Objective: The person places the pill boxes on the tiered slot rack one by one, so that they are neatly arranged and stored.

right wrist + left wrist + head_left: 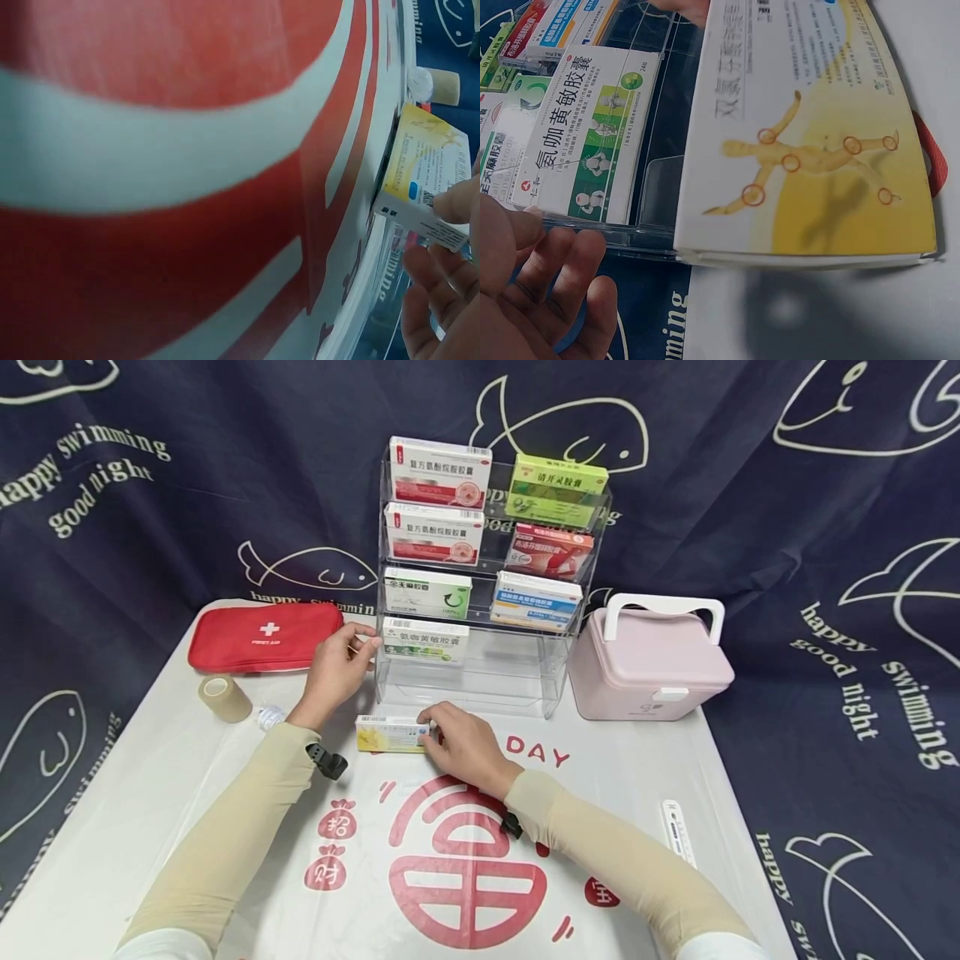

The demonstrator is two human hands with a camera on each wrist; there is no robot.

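Note:
A white and yellow medicine box [390, 735] stands on the table in front of a clear tiered display rack [510, 664]. My right hand [468, 747] grips the box at its right end; in the right wrist view the thumb [457, 204] lies on the printed face. At the rack's left edge, my left hand [337, 668] holds the clear plastic near the lowest tier, fingertips beside a white and green medicine box [592, 135]. In the left wrist view, the yellow box's [802, 150] front shows a printed human figure with red circles.
More medicine boxes stand in the rack, including red and white ones [435, 535] and a green one [558, 489]. A red first-aid pouch [262, 639] and tape roll [225, 697] lie left. At right are a pink case [652, 668] and a white thermometer-like stick [677, 831].

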